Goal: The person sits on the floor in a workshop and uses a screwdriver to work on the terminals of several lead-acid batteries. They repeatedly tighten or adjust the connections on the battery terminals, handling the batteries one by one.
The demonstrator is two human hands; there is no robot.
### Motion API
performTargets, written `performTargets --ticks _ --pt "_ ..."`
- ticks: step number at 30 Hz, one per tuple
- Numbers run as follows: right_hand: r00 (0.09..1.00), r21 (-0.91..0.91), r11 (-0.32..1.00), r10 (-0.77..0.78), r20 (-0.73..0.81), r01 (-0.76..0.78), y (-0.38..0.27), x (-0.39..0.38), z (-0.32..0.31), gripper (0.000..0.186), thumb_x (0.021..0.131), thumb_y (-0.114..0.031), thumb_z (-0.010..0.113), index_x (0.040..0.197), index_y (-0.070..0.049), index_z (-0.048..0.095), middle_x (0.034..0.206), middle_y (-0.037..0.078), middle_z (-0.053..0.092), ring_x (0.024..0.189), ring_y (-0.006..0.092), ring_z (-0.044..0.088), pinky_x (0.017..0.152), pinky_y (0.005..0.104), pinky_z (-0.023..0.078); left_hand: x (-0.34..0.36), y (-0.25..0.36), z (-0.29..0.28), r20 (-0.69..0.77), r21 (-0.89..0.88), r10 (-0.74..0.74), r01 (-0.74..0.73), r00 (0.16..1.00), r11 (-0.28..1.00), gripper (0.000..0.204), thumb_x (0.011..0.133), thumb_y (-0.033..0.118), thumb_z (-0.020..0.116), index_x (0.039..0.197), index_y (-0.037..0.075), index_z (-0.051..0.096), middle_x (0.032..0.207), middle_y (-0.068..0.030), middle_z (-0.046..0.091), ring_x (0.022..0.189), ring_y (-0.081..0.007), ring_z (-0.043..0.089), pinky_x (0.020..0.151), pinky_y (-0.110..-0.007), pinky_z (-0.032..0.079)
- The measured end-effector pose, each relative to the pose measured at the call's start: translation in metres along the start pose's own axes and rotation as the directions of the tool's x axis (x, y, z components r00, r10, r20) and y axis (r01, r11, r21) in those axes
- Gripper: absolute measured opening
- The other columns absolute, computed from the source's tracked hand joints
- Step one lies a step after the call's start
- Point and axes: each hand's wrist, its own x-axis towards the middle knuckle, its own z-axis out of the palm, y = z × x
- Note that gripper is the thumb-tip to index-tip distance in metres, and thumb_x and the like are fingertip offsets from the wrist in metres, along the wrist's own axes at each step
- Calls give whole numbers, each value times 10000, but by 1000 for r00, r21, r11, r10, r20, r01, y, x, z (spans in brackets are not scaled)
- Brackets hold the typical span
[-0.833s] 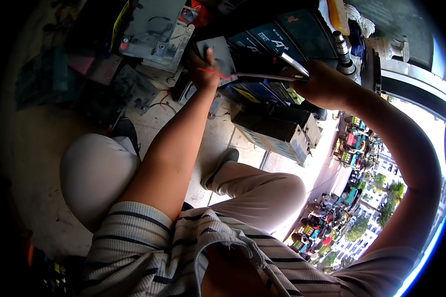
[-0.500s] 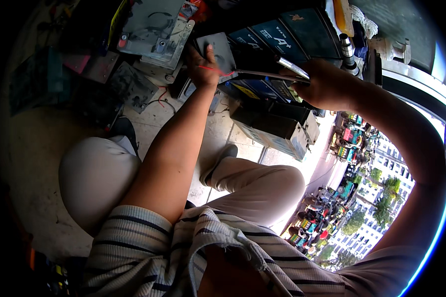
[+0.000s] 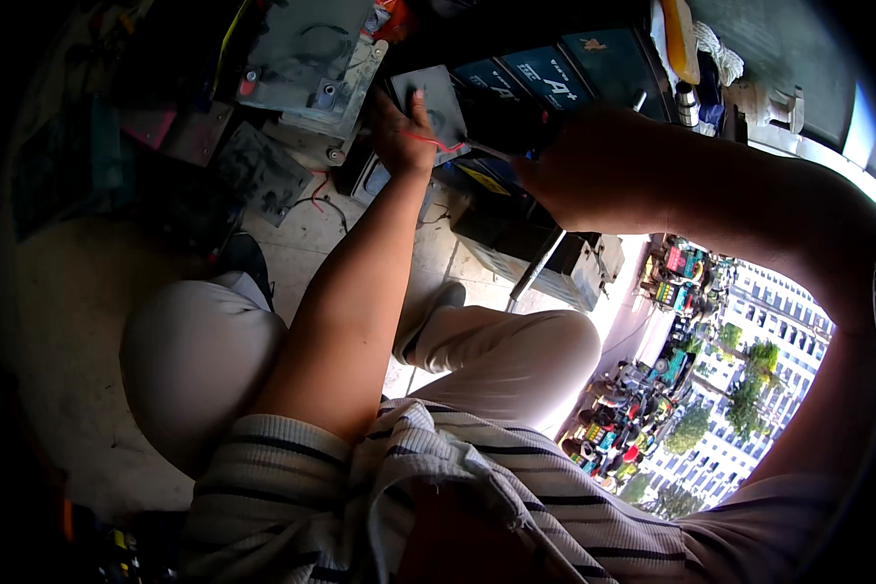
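Observation:
My left hand grips the near edge of a dark grey, box-shaped battery, thumb against its face and the other fingers partly hidden. A thin red strand runs from the wrist across the battery's lower edge. To the right, my right hand is closed around a metal tool. Its thin shaft points left, with the tip at the battery's lower right corner. A silver bar sticks out below the fist, and a bright metal end shows above it. Shadow hides how these parts join.
Large grey batteries are stacked at the upper left. Dark blue-green batteries stand in a row behind my hands. Another battery sits on the tiled floor near my right knee. Parked scooters line the street outside.
My right hand has moved slightly left and down and turned. The silver bar has swung round and now extends below the fist. My left hand stays on the battery.

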Motion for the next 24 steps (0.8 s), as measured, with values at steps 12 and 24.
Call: performTargets --ticks 12,24 --pt "842 -273 906 144 -519 -324 20 -24 51 225 712 -107 618 936 -117 597 845 14 561 845 152 524 818 266 398 -68 23 -15 -35 -21 -436 435 899 900 369 872 203 450 1119 -72 438 995 -269 494 916 -391 492 833 -442 397" --pt "493 514 782 622 -609 -351 -33 -59 54 334 686 28 562 1004 -72 545 1058 64 513 967 246 540 790 330 489 -85 142 -30 883 -470 -198 817 427 -333 351 907 411 455 834 73 513 677 5 474 523 -88 449 461 -222 337"
